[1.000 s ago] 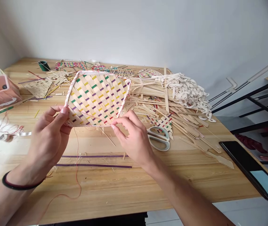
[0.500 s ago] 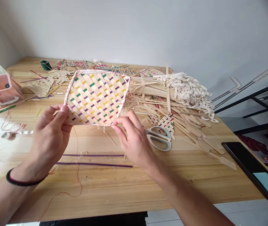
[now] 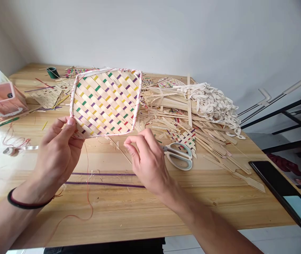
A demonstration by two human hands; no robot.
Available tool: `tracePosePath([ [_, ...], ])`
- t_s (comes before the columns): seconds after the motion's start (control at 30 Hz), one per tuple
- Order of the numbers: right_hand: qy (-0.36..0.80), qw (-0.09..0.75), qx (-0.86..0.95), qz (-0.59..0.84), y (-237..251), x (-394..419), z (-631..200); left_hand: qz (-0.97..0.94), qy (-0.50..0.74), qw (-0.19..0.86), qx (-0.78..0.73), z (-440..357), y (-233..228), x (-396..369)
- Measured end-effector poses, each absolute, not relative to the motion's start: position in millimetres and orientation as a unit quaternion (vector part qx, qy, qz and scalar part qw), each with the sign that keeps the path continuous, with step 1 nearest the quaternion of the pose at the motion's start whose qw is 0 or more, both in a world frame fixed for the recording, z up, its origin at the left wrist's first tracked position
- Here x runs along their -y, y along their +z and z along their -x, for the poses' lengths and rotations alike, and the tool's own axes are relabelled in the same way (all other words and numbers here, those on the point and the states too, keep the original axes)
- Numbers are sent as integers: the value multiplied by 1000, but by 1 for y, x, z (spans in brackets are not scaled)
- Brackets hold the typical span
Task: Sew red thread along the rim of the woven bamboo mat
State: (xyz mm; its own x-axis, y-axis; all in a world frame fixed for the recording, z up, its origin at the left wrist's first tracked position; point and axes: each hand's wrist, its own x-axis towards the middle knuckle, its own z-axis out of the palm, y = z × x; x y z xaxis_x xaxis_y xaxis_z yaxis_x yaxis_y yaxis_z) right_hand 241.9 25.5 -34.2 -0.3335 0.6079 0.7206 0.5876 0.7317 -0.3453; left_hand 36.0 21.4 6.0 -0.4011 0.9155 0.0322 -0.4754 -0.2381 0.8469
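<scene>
Hiding woven tray [image 3: 105, 102] corner – left hand [image 3: 57, 155]; thread end unclear.

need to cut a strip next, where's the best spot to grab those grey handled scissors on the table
Take the grey-handled metal scissors by the two handle loops, coming from above on the right. They lie flat on the wooden table, loops toward the right and open on top, while the blades point left, partly hidden behind the right hand, which is nearest to them.
</scene>
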Motion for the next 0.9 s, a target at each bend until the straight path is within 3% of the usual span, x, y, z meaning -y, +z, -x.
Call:
tracePosePath([
  [0.23,152,436,865,199,-29,-19,-242,-306,723,477,-395,-29,3,-23],
  [0.43,179,658,678,274,-10,-30,-268,-378,693,483,-379,-21,1,-22],
  [0.53,290,736,526,314,-7,-47,-281,-435,645,517,-356,-18,2,-16],
  [0.6,353,710,507,338,-7,-55,-286,-474,596,549,-345,-17,5,-8],
  [0.7,430,606,571,348,-10,-56,-287,-566,481,584,-326,-17,12,4],
  [0.8,486,472,680,282,-10,-47,-282,-657,371,591,-287,-16,18,11],
  [0.9,505,395,746,180,-7,-38,-275,-669,317,621,-257,-14,19,14],
])
